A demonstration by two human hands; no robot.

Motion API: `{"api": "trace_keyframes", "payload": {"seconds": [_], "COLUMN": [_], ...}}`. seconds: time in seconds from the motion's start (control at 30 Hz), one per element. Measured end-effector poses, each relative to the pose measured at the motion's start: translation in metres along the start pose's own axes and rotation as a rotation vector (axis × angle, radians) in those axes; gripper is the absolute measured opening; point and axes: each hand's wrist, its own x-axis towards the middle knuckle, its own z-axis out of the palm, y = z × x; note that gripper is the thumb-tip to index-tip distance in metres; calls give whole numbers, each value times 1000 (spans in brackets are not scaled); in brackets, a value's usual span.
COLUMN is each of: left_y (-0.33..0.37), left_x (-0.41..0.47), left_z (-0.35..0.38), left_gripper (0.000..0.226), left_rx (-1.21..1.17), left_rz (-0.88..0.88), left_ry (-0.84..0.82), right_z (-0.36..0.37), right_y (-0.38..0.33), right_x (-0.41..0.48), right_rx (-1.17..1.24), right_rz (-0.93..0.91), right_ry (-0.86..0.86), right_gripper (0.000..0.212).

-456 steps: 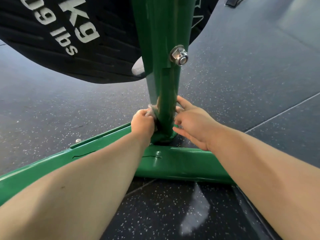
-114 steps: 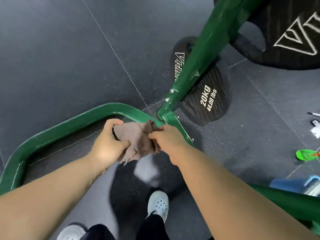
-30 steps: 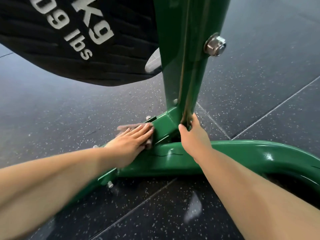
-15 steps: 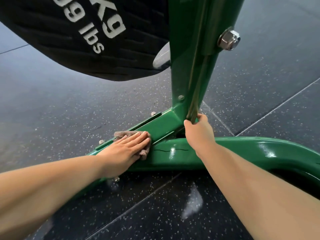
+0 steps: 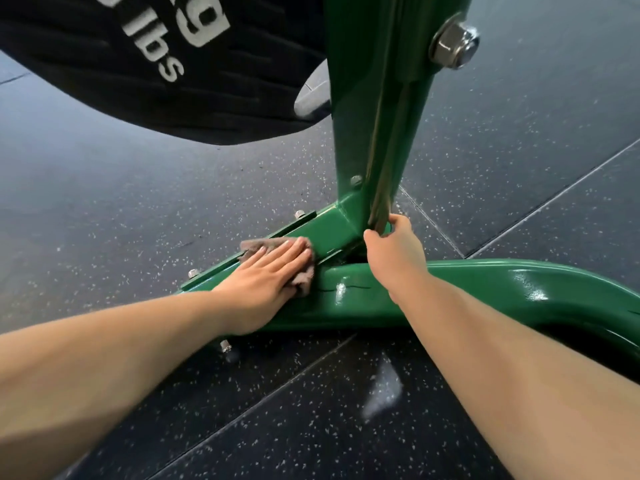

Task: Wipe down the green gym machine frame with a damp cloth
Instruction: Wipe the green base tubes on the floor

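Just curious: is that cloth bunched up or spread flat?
Flat: the cloth lies pressed on the green frame under the left hand, fingers straight.

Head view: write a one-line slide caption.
Left hand presses a brown cloth flat on the green frame while the right hand grips the base of its upright.

The floor (image 5: 138, 188) is dark rubber matting flecked with pale specks, laid in large tiles whose thin seams (image 5: 561, 192) run diagonally across it. A pale patch of glare (image 5: 382, 389) shows on one near tile. The green painted metal frame (image 5: 485, 289) rests directly on the floor: a curved base tube joined to a flat bar with small silver bolts (image 5: 225, 345) along its edges.
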Motion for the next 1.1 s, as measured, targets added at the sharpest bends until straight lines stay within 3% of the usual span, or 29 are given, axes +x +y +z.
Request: {"api": "trace_keyframes", "payload": {"seconds": [0.17,0.33,0.43,0.5,0.67,0.77,0.9,1.0,1.1], "left_y": [0,36,36,25,13,23,44,40,24], "left_x": [23,113,123,112,79,55,69,76,50], "left_z": [-5,-28,-35,-30,-16,-10,-20,-19,-4], "left_gripper": [61,64,47,39,55,53,45,45,56], "left_rx": [38,-162,-153,-156,-144,-91,4,84,4], "left_rz": [-83,-291,-338,-303,-146,48,192,223,221], "left_ry": [107,157,178,214,276,156,0,39,87], "right_z": [1,3,2,-5,-20,-20,-26,-28,-30], "right_y": [1,6,6,6,8,12,15,12,11], "right_x": [-1,1,3,5,18,22,25,25,20], "right_rx": [54,41,32,33,66,104,160,270,283], "right_rz": [7,1,-1,19,104,135,163,188,166], "right_ry": [25,12,-39,-110,-284,-377,-371,-402,-418], "right_gripper": [31,34,42,46,54,46,40,36,33]}}
